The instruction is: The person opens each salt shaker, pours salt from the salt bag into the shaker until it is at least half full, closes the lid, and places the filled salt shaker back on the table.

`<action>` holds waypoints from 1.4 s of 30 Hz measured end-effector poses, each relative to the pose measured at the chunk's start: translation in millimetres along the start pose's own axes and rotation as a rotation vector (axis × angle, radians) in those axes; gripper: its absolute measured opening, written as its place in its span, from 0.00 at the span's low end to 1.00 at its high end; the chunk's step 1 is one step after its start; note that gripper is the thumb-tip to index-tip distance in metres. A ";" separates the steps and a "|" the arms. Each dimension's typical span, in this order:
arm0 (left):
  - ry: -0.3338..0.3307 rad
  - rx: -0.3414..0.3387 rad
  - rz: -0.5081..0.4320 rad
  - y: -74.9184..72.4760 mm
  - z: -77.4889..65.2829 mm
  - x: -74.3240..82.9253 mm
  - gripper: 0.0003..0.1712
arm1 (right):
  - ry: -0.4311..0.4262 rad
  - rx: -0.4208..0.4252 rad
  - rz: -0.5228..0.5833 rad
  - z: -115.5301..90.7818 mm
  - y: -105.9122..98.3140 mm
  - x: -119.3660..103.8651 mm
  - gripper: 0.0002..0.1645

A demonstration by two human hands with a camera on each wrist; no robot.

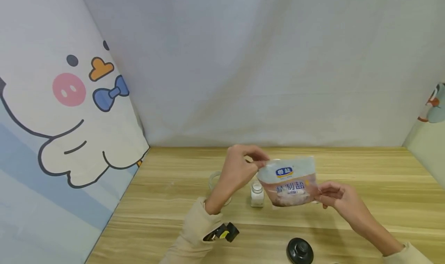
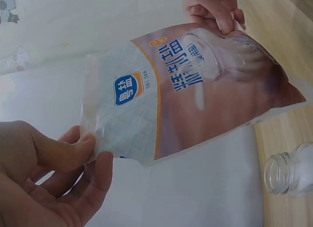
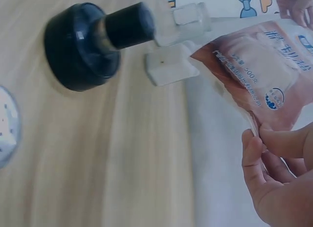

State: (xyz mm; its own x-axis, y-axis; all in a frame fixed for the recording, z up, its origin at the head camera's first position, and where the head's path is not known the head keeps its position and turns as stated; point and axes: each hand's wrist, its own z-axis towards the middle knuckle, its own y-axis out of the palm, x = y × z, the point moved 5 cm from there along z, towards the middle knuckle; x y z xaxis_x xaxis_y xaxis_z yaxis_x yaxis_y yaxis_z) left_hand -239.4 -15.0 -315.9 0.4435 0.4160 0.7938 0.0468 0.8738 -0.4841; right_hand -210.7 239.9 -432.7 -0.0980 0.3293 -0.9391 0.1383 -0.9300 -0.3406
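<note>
A salt bag (image 1: 288, 184), pale blue at the top and brownish pink below, is held up over the table between both hands. My left hand (image 1: 241, 165) pinches its upper left corner between thumb and fingers, as the left wrist view shows close up at the bag's clear edge (image 2: 89, 114). At the opposite lower corner, my right hand (image 1: 342, 202) pinches the bag's edge. Just left of the bag, a small uncapped glass jar (image 1: 257, 196) with white contents stands upright on the table. In the right wrist view, the bag (image 3: 274, 65) sags slightly, its lower end tilted.
A black round lid with a knob (image 1: 300, 251) lies near the table's front. A clear rounded object (image 1: 213, 176) is partly hidden behind my left forearm. The right wrist view shows a white block-like item (image 3: 171, 63) and a white perforated disc (image 3: 7, 126). Grey cloth (image 1: 278, 82) hangs behind the table.
</note>
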 end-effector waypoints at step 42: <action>-0.229 0.256 -0.337 -93.0 -21.7 -63.0 0.09 | -0.231 -0.100 -0.264 70.8 13.9 -156.7 0.07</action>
State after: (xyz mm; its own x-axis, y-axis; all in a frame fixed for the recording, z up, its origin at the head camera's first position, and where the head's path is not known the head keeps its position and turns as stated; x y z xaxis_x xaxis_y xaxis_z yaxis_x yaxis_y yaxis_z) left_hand -252.3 -128.0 -328.9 0.2318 0.1187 0.9655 -0.0806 0.9915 -0.1025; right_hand -263.2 163.8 -287.0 -0.3615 0.4995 -0.7873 0.1734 -0.7937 -0.5831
